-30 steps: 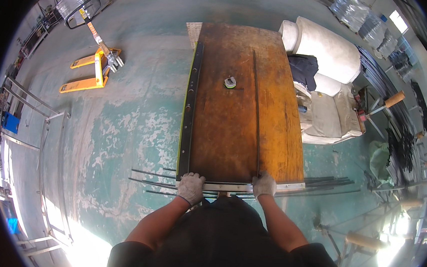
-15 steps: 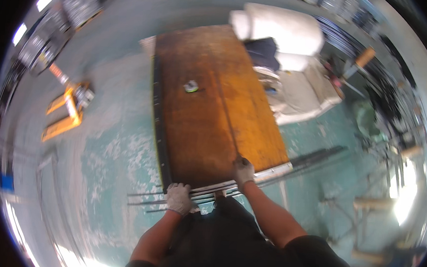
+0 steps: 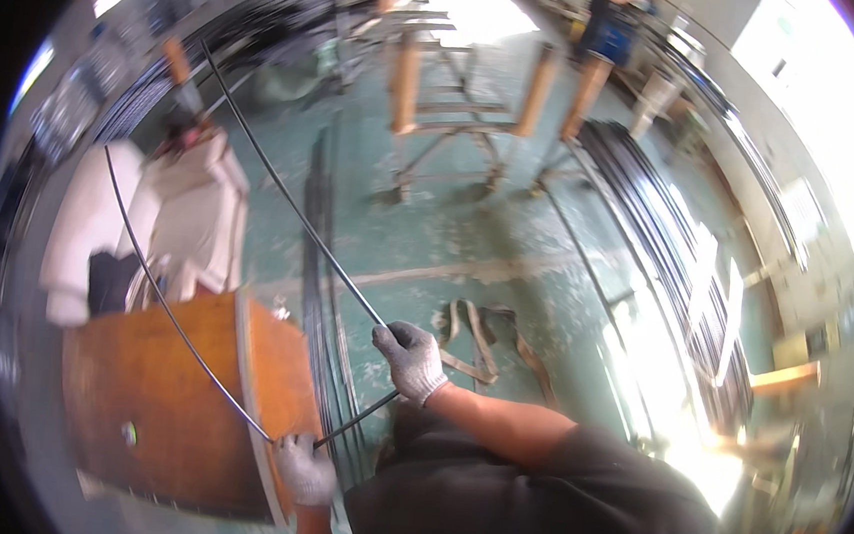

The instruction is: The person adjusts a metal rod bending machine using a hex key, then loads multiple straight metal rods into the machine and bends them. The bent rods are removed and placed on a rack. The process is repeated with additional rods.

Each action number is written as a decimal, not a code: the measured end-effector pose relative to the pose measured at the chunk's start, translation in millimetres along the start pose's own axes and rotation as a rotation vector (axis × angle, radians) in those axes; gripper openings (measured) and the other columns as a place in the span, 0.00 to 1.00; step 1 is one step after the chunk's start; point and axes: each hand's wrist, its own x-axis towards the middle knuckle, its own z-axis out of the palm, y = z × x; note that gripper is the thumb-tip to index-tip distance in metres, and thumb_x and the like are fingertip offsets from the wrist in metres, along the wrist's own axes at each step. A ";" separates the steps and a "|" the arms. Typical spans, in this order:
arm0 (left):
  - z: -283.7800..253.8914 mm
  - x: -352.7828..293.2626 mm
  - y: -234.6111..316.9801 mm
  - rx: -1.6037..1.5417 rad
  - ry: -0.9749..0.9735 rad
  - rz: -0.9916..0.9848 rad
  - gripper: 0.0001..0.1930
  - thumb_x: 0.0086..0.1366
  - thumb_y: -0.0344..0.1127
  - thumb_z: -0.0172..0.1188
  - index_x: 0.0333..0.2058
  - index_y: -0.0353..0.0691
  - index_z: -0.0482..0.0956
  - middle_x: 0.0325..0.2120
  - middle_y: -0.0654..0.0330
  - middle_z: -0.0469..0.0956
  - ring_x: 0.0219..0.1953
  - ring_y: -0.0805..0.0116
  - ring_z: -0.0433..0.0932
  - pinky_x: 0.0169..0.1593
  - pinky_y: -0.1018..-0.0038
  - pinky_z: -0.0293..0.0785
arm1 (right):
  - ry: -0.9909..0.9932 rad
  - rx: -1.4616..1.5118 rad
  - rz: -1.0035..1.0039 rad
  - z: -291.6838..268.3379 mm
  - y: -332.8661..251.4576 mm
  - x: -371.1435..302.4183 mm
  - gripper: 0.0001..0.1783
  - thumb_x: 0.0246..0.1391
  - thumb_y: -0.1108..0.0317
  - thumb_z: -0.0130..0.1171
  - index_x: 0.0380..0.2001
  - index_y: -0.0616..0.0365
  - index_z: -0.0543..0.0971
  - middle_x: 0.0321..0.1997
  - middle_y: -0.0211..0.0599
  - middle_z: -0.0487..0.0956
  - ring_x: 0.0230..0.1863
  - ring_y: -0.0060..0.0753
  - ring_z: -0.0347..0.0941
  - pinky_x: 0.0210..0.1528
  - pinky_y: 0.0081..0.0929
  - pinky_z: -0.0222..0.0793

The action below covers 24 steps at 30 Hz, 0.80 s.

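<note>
My right hand (image 3: 410, 359), in a grey-white knit glove, is closed around a long thin dark rod (image 3: 292, 196) that slants up to the far left. Lower and to the left, beside the table's edge, my gloved left hand (image 3: 309, 471) is closed on a second thin rod (image 3: 163, 302), which curves away to the far left. A short dark length (image 3: 357, 420) runs between the two hands; I cannot tell which rod it belongs to. The brown-topped table (image 3: 178, 368) lies left of my left hand, with a small green-and-white object (image 3: 129, 432) on it.
Several dark bars (image 3: 320, 218) lie on the green floor beyond the table. Tan straps (image 3: 471, 341) are right of my right hand. A wheeled frame with brown posts (image 3: 458, 124) stands ahead. Long dark profiles (image 3: 651, 224) are stacked at right; white rolls (image 3: 100, 211) lie at left.
My view has swung to the right, so the table now sits at the lower left. My hands have left their places at the table's near end and now hold the rods raised.
</note>
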 end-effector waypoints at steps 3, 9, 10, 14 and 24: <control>15.3 31.5 61.7 0.029 -0.011 0.178 0.05 0.54 0.26 0.70 0.30 0.37 0.84 0.33 0.45 0.79 0.43 0.36 0.79 0.52 0.43 0.76 | 0.230 -0.024 -0.029 -83.7 13.6 0.1 0.23 0.77 0.52 0.68 0.43 0.66 0.89 0.34 0.40 0.87 0.38 0.29 0.80 0.46 0.36 0.78; 68.4 56.7 196.5 0.089 -0.067 0.463 0.04 0.54 0.24 0.67 0.30 0.38 0.85 0.31 0.49 0.78 0.42 0.40 0.79 0.50 0.44 0.76 | 0.431 0.102 0.131 -254.2 52.8 -9.5 0.27 0.76 0.46 0.66 0.45 0.64 0.89 0.34 0.52 0.87 0.36 0.44 0.83 0.46 0.43 0.79; 86.1 59.1 227.7 0.077 -0.090 0.489 0.06 0.53 0.24 0.67 0.31 0.39 0.87 0.31 0.49 0.80 0.42 0.41 0.81 0.51 0.46 0.77 | 0.482 0.060 0.085 -292.9 58.6 -14.9 0.24 0.76 0.49 0.67 0.45 0.64 0.90 0.35 0.52 0.88 0.36 0.42 0.84 0.46 0.42 0.79; 169.6 70.6 368.8 -0.053 -0.267 0.704 0.09 0.54 0.25 0.65 0.34 0.41 0.89 0.35 0.49 0.84 0.44 0.41 0.83 0.53 0.49 0.79 | 0.726 0.029 0.045 -459.0 72.4 -32.2 0.17 0.75 0.56 0.69 0.46 0.61 0.91 0.36 0.51 0.90 0.36 0.38 0.87 0.45 0.38 0.81; 322.6 64.5 670.3 -0.377 -0.637 1.245 0.10 0.57 0.28 0.67 0.39 0.45 0.88 0.35 0.51 0.82 0.43 0.43 0.82 0.49 0.49 0.77 | 1.287 -0.209 0.199 -749.8 141.6 -141.5 0.18 0.72 0.54 0.71 0.44 0.60 0.91 0.35 0.53 0.89 0.37 0.49 0.89 0.43 0.41 0.81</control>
